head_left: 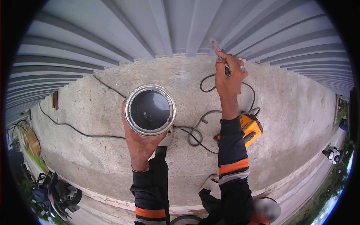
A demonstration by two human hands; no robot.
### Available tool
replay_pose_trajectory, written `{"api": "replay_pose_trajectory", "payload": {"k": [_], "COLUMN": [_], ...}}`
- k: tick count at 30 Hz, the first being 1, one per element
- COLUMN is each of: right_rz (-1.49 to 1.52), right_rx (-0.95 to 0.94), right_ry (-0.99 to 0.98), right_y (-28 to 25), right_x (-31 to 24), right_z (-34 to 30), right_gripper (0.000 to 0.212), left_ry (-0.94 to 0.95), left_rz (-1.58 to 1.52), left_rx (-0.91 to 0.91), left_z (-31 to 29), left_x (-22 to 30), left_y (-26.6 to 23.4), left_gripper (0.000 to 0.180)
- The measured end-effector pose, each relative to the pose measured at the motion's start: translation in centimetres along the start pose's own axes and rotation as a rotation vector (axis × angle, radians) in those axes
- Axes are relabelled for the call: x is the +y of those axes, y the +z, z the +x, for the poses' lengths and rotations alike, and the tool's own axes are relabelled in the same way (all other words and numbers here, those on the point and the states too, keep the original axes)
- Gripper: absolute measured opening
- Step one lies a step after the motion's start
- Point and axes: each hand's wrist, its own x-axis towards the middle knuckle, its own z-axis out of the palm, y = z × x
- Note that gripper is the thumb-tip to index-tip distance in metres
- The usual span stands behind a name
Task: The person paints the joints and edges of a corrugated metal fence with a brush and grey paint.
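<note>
My left hand is wrapped round an open metal paint can, held upright below the middle of the view. Dark grey paint lies inside, and dried paint smears the can's rim. Stretched out ahead, my right hand is closed on what looks like a small paintbrush. The pale, pinkish tip of the paintbrush points at the foot of the grey ribbed metal wall. Whether the tip touches the wall I cannot tell. My fingers hide most of the handle.
Under my right forearm a yellow-and-black machine stands on the concrete floor. A black cable runs across the floor, with loops between my arms. A motorcycle stands at the lower left, and another vehicle at the far right.
</note>
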Motion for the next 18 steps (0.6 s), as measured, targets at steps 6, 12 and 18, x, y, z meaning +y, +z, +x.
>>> {"api": "replay_pose_trajectory", "payload": {"k": [6,12,18], "right_rz": [-0.039,0.245,0.138], "right_rx": [0.033,0.216,0.002], "right_ry": [-0.082,-0.198,0.024], "right_y": [1.0,-3.4,-1.3], "right_x": [0.1,-3.4,0.6], "right_z": [3.7,2.6,-2.8], "right_gripper": [0.029,0.033,0.032], "left_ry": [0.008,0.008,-0.005], "left_rz": [0.023,-0.015,-0.048], "left_rx": [0.001,-0.001,0.0], "left_z": [0.0,0.2,0.1], "left_x": [0.0,-0.3,-0.4], "left_y": [-0.2,-0.8,-1.5], "left_gripper": [0.122,0.122,0.125]}}
